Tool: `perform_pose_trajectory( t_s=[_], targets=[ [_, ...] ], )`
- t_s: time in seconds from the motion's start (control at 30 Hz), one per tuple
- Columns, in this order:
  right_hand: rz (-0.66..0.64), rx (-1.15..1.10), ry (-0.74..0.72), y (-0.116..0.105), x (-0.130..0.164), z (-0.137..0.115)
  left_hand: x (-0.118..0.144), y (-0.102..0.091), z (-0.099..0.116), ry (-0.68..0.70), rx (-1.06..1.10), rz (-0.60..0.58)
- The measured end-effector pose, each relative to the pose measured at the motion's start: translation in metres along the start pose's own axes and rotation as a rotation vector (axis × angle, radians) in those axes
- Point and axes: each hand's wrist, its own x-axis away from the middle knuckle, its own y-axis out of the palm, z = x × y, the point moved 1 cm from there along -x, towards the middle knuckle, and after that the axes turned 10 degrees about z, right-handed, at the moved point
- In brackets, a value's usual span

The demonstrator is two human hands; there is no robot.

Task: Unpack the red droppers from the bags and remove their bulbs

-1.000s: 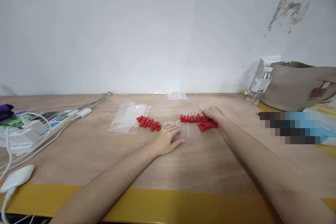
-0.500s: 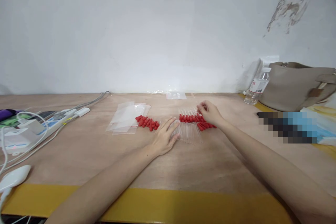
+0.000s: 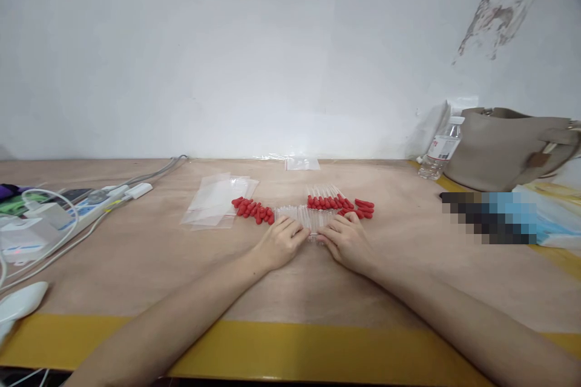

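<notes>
A row of thin clear glass tubes [image 3: 299,214] lies on the wooden table between my two hands. My left hand [image 3: 282,240] is closed with bent fingers over the left part of the row. From the other side, my right hand [image 3: 347,239] has its fingers bent onto the right part, thumb near the lower tube ends. Small red rubber bulbs [image 3: 254,210] are piled left of the tubes. Behind the row lie glass droppers [image 3: 324,199], tubes fitted with red bulbs. Several loose red bulbs [image 3: 364,208] rest beyond my right hand.
Clear plastic bags [image 3: 213,199] lie left of the bulbs, with another small bag [image 3: 302,163] by the wall. A power strip [image 3: 91,208] with chargers and cables is at the left. To the right stand a water bottle [image 3: 442,148] and a grey bag [image 3: 503,145].
My right hand has come down and left from the droppers at the back to the glass tubes. My left hand's spread fingers have drawn together and bent over the tubes.
</notes>
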Motion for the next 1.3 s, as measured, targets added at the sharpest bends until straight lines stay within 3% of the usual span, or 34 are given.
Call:
perform_pose_trajectory(
  t_s=[0.23,0.63,0.83,0.93,1.03,1.13,1.3],
  targets=[
    [0.027,0.065,-0.126,0.000,0.005,0.004,0.000,-0.001,0.002,-0.021,0.017,-0.086],
    [0.081,0.143,-0.275,-0.004,0.011,0.011,0.003,-0.003,0.002,-0.064,0.098,-0.092],
    [0.123,0.098,-0.273,-0.006,0.011,0.020,0.008,-0.003,-0.002,-0.129,0.112,-0.098],
    [0.144,0.077,-0.109,-0.010,0.013,0.038,0.012,-0.005,-0.011,-0.204,0.081,-0.069],
    [0.164,0.057,0.202,-0.011,0.013,0.065,0.013,-0.005,-0.019,-0.311,0.034,-0.025],
    [0.099,-0.052,0.462,-0.007,0.015,0.089,0.008,-0.001,-0.025,-0.409,0.069,-0.007],
    [0.054,-0.107,0.632,0.001,0.021,0.120,-0.005,0.009,-0.027,-0.382,0.170,-0.085]
  ],
)
